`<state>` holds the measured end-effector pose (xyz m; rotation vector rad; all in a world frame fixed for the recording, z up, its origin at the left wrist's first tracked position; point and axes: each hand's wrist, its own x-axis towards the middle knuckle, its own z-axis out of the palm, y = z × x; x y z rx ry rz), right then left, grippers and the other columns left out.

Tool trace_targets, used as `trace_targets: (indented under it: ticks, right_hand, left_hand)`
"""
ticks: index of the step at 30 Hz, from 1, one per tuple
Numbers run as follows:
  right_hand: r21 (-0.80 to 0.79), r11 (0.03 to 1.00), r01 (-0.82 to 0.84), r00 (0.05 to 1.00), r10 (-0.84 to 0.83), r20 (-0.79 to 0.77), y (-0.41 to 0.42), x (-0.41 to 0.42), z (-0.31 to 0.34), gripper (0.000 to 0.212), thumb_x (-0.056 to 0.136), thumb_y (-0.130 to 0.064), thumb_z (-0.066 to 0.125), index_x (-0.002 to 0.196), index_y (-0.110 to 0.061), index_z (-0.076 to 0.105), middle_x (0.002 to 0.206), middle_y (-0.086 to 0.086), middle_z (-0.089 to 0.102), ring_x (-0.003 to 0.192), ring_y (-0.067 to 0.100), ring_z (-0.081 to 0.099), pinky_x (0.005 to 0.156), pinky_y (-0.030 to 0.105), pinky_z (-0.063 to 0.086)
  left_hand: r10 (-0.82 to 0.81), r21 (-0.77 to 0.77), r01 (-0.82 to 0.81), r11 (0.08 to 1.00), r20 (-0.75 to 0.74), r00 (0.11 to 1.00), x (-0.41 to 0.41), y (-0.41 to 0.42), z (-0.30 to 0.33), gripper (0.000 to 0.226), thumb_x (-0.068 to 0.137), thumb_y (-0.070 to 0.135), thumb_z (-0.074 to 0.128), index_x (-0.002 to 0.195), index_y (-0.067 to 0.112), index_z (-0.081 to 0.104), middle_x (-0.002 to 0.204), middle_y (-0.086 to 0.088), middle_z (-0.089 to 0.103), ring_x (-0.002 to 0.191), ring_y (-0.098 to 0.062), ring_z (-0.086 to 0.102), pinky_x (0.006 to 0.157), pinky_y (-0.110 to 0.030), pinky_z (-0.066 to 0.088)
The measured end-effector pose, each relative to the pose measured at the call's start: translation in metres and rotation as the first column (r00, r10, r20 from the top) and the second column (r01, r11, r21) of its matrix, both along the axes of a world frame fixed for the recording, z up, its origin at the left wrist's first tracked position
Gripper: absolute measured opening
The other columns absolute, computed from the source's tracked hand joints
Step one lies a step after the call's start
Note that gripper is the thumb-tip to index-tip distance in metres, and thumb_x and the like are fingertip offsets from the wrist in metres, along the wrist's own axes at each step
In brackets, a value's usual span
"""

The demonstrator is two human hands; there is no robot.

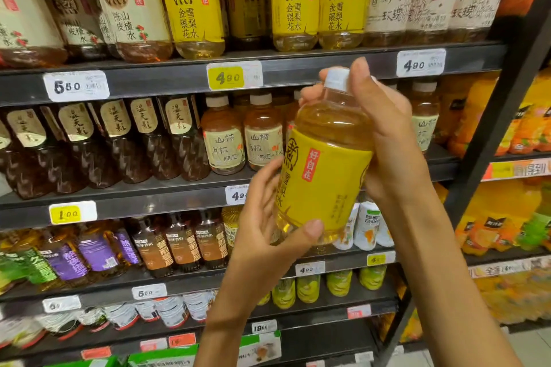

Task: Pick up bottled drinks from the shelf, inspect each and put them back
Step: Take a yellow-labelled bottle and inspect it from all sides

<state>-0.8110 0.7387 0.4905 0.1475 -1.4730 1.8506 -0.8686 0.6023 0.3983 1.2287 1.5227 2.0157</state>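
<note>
A: State the condition of each hand.

B: The right hand (384,134) grips the upper part of the yellow-labelled bottle (325,170). Its fingers curl round the neck and the white cap (337,79), and the palm lies against the bottle's right side. The left hand (268,217) supports the lower part: the thumb presses across the clear base and the fingers lie behind the label's left edge.

A: Where is the bottle, and how does it sit?

B: Between the two hands, clear of the shelving, in front of the second shelf. It tilts, with the cap up and slightly to the right and the base down and to the left. The liquid inside is pale yellow.

A: What lies beyond the hands?

B: Directly above the right hand, the top shelf edge (298,68) carries a yellow price tag (234,76). Above that edge stand matching yellow-labelled bottles (316,3). Just left of the held bottle, on the second shelf, stand amber bottles with cream labels (241,134). Further left are dark bottles (119,140). Below the left hand, lower shelves hold purple-labelled bottles (98,250) and small green-yellow bottles (337,283). To the right of the right forearm, a separate bay holds orange drinks (507,128).
</note>
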Motion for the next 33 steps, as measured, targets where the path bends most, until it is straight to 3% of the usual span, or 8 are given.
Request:
trace_targets:
  ticks: [5,10,15,19,22,26,29,33]
  right_hand:
    - [0.132,0.986,0.098,0.985,-0.114,0.126,-0.005,0.002,0.004,0.031,0.093,-0.039,0.057,0.094,-0.012,0.071,0.094,0.008,0.075,0.081,0.016,0.071,0.071,0.027,0.058]
    - [0.109,0.987,-0.117,0.974,0.093,0.205,0.008,-0.004,0.003,0.046,0.094,-0.045,0.048,0.101,-0.007,0.072,0.102,0.013,0.074,0.093,0.02,0.07,0.084,0.033,0.055]
    - [-0.01,0.949,-0.317,0.934,0.314,0.171,0.006,-0.014,-0.004,0.047,0.093,-0.045,0.043,0.101,-0.01,0.072,0.098,0.009,0.074,0.098,0.024,0.069,0.083,0.034,0.055]
    - [0.034,0.989,-0.147,0.987,0.145,0.069,0.002,-0.008,-0.001,0.041,0.094,-0.039,0.048,0.09,-0.007,0.074,0.088,0.008,0.075,0.087,0.022,0.069,0.08,0.036,0.055]
    - [0.09,0.996,0.005,0.999,-0.009,0.038,-0.002,-0.004,0.005,0.047,0.096,-0.032,0.052,0.1,0.014,0.063,0.089,0.012,0.073,0.079,0.017,0.069,0.069,0.025,0.055]
    - [0.12,0.99,0.068,0.992,-0.08,0.103,-0.005,-0.006,0.004,0.042,0.094,-0.034,0.057,0.094,0.007,0.065,0.097,0.025,0.07,0.079,0.022,0.064,0.07,0.029,0.052]
    - [0.16,0.987,0.028,0.987,-0.053,0.152,-0.002,-0.005,0.003,0.032,0.093,-0.037,0.058,0.094,-0.008,0.07,0.101,0.019,0.072,0.085,0.02,0.068,0.077,0.03,0.054]
    - [0.138,0.988,-0.073,0.986,0.051,0.162,0.007,-0.005,0.005,0.047,0.091,-0.038,0.053,0.113,0.003,0.063,0.113,0.023,0.065,0.096,0.023,0.064,0.083,0.03,0.052]
  left_hand:
    - [0.107,0.029,-0.106,0.994,-0.058,0.993,0.007,0.014,0.002,0.071,0.068,0.034,0.075,0.131,0.034,0.043,0.117,0.014,0.066,0.106,-0.008,0.065,0.08,-0.017,0.053]
    - [0.016,0.009,-0.018,1.0,0.122,0.992,0.01,0.007,-0.005,0.059,0.069,0.05,0.068,0.123,0.031,0.056,0.114,0.005,0.07,0.105,-0.015,0.067,0.079,-0.025,0.056]
    - [-0.096,-0.048,0.119,0.992,0.329,0.939,0.013,0.0,-0.006,0.102,0.045,0.077,0.075,0.128,0.023,0.051,0.116,0.003,0.071,0.105,-0.012,0.067,0.077,-0.021,0.056]
    - [-0.011,-0.049,0.018,0.999,0.154,0.988,0.004,-0.006,0.001,0.054,0.08,0.06,0.06,0.126,0.033,0.053,0.119,0.018,0.067,0.112,-0.001,0.061,0.086,-0.015,0.05]
    - [0.038,-0.009,-0.037,0.999,0.051,0.998,0.002,-0.006,0.011,0.074,0.075,0.065,0.063,0.135,0.024,0.046,0.126,0.009,0.064,0.118,-0.008,0.059,0.089,-0.014,0.048]
    - [0.12,-0.015,-0.121,0.993,-0.042,0.992,0.011,0.008,0.01,0.06,0.07,0.044,0.069,0.125,0.03,0.047,0.112,0.021,0.067,0.104,0.001,0.064,0.08,-0.011,0.05]
    - [0.145,0.01,-0.145,0.989,0.02,0.989,0.011,0.01,0.006,0.056,0.073,0.042,0.07,0.124,0.029,0.05,0.112,0.016,0.069,0.104,-0.003,0.065,0.08,-0.014,0.051]
    - [0.01,-0.017,-0.007,1.0,0.173,0.985,0.013,0.001,0.003,0.059,0.075,0.056,0.06,0.127,0.029,0.055,0.12,0.007,0.068,0.113,-0.012,0.063,0.088,-0.02,0.052]
